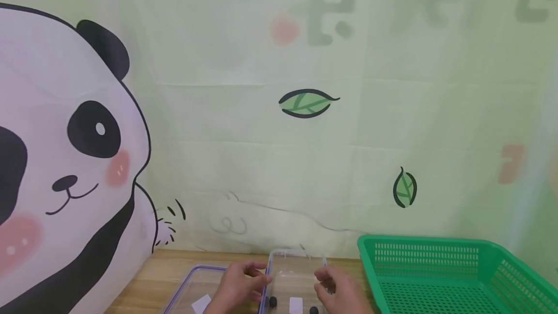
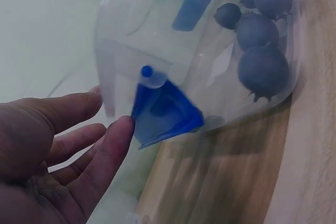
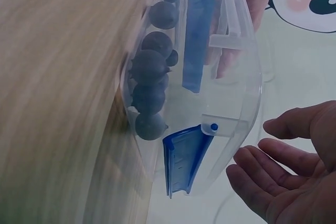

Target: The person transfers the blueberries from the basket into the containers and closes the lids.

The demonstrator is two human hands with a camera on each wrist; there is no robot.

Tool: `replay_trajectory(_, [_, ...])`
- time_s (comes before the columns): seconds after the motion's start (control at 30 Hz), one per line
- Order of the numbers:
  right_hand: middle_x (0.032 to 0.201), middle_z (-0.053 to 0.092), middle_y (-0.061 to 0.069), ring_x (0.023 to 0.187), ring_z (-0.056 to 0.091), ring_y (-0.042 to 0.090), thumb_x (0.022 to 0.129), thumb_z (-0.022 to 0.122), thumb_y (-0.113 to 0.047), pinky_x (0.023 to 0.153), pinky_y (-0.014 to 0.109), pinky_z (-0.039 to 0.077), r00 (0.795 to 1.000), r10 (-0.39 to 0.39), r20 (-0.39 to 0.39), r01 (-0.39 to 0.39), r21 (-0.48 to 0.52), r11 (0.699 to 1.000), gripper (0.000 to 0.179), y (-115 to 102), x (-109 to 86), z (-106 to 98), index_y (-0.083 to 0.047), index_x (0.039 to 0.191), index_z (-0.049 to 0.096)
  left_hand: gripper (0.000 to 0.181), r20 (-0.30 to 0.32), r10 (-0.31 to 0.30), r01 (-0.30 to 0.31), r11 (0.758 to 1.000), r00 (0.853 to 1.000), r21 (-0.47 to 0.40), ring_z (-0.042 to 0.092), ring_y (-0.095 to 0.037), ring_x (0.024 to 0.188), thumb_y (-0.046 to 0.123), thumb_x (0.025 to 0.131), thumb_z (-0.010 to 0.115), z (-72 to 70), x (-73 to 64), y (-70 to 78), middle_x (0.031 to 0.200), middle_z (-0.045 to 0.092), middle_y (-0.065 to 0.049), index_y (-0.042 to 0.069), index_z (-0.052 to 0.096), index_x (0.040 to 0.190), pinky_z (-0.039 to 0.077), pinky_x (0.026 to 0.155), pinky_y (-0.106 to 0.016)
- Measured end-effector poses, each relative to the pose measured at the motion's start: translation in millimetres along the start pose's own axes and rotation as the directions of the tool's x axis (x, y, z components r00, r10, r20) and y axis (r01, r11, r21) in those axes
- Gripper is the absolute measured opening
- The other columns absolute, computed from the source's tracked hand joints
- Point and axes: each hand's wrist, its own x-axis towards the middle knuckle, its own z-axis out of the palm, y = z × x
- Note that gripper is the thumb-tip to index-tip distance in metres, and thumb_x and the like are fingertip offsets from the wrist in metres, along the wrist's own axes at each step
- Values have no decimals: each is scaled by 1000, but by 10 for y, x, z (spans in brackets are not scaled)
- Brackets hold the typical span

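Observation:
A clear plastic box [image 1: 296, 275] with hinged blue latches [image 2: 165, 103] stands between both hands, its top uncovered. Several dark round fruits that look like blueberries [image 3: 148, 66] lie along its bottom. In the head view my left hand [image 1: 241, 282] is at the box's left wall, fingers apart; one fingertip is at a latch's edge in the left wrist view, and I cannot tell if it touches. Beside the right wall is my right hand [image 1: 342, 292], fingers loosely bent, holding nothing. The right wrist view shows a gap between those fingers and the box.
A clear lid with a blue rim [image 1: 185, 282] and a white label lies left of the box on the wooden table [image 1: 144, 280]. To the right stands a green plastic basket [image 1: 436, 280]. A printed cloth backdrop [image 1: 261, 159] with a panda rises behind the table.

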Motion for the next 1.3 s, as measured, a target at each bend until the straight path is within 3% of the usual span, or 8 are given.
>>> replay_trajectory(0.27, [103, 73, 5, 95, 70, 24, 96, 76, -10, 84, 47, 62, 999, -51, 5, 51, 23, 998, 19, -22, 10, -6, -1, 113, 73, 38, 2, -12, 12, 999, 1000, -29, 71, -23, 84, 6, 95, 79, -160, -58, 114, 101, 69, -12, -13, 66, 126, 67, 71, -41])
replay_trajectory(0.5, [103, 73, 5, 93, 69, 23, 97, 76, -9, 83, 46, 62, 995, -99, 27, 97, 87, 992, 20, -109, 41, 60, 1, 114, 73, 45, 2, -2, 2, 1000, 1000, -21, 72, -27, 89, 12, 95, 80, -450, -137, 134, 104, 70, -11, -11, 65, 131, 67, 74, -43])
replay_trajectory(0.67, [103, 72, 5, 93, 68, 23, 96, 76, -7, 82, 44, 62, 987, -156, 26, 150, 165, 975, 20, -211, 38, 155, 2, 113, 72, 46, -62, 5, -3, 999, 998, 47, 74, -29, 91, 15, 93, 83, -668, -218, 124, 101, 71, -9, -10, 67, 129, 67, 72, -43])
replay_trajectory(0.83, [102, 73, 7, 92, 68, 23, 96, 76, -6, 81, 43, 62, 977, -214, 26, 202, 236, 951, 19, -346, 63, 299, 4, 112, 73, 44, -159, -39, 60, 990, 987, 125, 72, -26, 91, 16, 91, 86, -889, -289, 122, 99, 72, -7, -6, 71, 126, 67, 70, -41])
replay_trajectory(0.97, [100, 72, 4, 92, 67, 22, 97, 75, -6, 83, 44, 62, 983, -177, 48, 157, 281, 947, 18, -462, 109, 431, 2, 113, 74, 47, -194, -57, 91, 981, 979, 171, 72, -27, 92, 15, 89, 87, -1080, -336, 87, 102, 72, -9, -6, 70, 128, 67, 71, -42])
replay_trajectory(1.07, [98, 70, 1, 92, 66, 20, 96, 75, -4, 83, 42, 62, 988, -147, 56, 122, 312, 942, 17, -530, 127, 539, -1, 112, 74, 52, -191, -43, 80, 977, 981, 195, 73, -30, 93, 15, 89, 88, -1224, -351, 37, 106, 73, -11, -9, 67, 130, 67, 72, -43])
replay_trajectory(1.3, [94, 69, 1, 87, 66, 18, 93, 76, -2, 75, 32, 61, 979, -202, 15, 182, 381, 907, 16, -630, 137, 794, 0, 108, 73, 55, -150, 7, 23, 980, 989, 195, 74, -35, 99, 12, 91, 86, -1486, -331, -87, 115, 71, -19, -14, 62, 134, 67, 76, -45])
